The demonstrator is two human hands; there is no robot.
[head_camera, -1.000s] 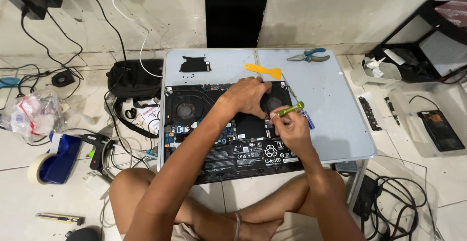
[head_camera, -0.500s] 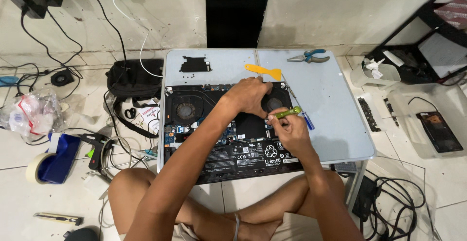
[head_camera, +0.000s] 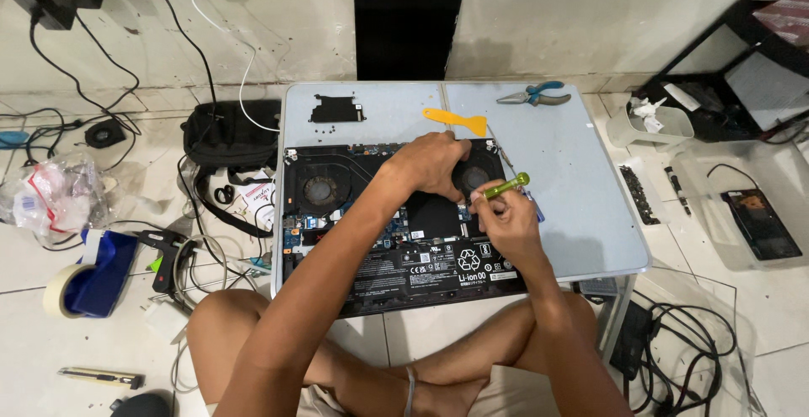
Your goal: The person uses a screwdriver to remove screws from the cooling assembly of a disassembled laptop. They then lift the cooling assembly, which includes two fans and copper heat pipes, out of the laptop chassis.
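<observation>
An opened laptop (head_camera: 337,215) lies bottom-up on a small light-blue table (head_camera: 573,206), its fans, board and black battery exposed. My left hand (head_camera: 430,164) rests flat on the laptop's upper middle, between the two fans. My right hand (head_camera: 506,219) grips a green-handled screwdriver (head_camera: 506,186), tip down near the right fan.
A yellow pry tool (head_camera: 455,119), blue-handled pliers (head_camera: 533,94), a black bracket (head_camera: 337,109) and loose screws lie on the table's far side. Around it on the floor: a black bag (head_camera: 232,135), tape dispenser (head_camera: 93,274), cables, a glue gun (head_camera: 164,253), clear bins (head_camera: 742,206).
The screwdriver handle has tilted and shifted slightly in my right hand. My left hand stays on the laptop.
</observation>
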